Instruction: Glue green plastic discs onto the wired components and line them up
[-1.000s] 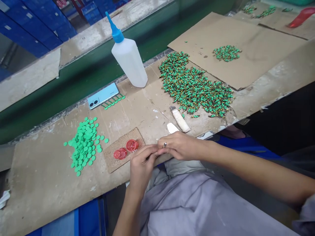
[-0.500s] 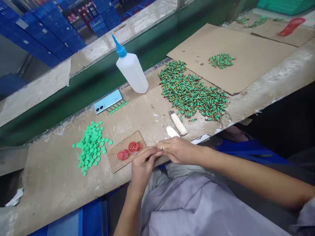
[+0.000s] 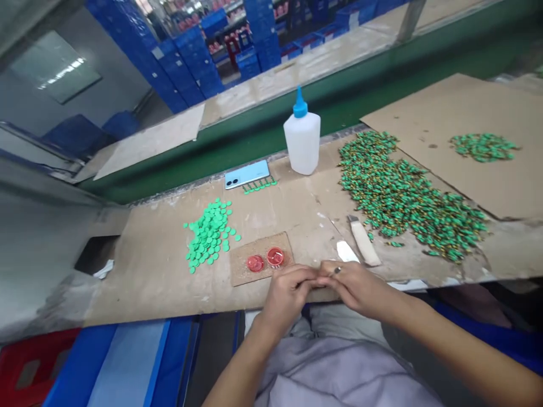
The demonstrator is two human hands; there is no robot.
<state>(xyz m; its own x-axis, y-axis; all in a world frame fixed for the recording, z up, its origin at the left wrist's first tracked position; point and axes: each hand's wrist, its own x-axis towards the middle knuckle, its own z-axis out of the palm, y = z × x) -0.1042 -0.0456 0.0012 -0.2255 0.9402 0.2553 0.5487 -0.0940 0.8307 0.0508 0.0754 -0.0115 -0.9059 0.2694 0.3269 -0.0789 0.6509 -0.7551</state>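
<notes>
My left hand (image 3: 288, 291) and my right hand (image 3: 354, 285) meet at the table's front edge, fingertips pinched together. Whatever lies between them is hidden by the fingers. A small shiny spot shows on the right fingers; I cannot tell if it is a ring or a part. Just left of the hands lies a brown board (image 3: 241, 268) bearing two small red round cups, a left cup (image 3: 255, 263) and a right cup (image 3: 275, 256). Beyond the right hand are a utility knife (image 3: 365, 243) with a pale handle and a white scrap (image 3: 347, 252).
Green discs (image 3: 207, 234) lie heaped at left. A blue phone (image 3: 248, 174) sits behind a row of small green-headed pieces (image 3: 259, 186). A white bottle (image 3: 302, 144) with blue nozzle stands at the back. Many green-and-dark small pieces (image 3: 403, 195) cover the right, beside a cardboard sheet (image 3: 449, 113).
The head view has turned, so the table looks more level and its things sit farther right in the picture. Both hands stay pinched together at the front edge.
</notes>
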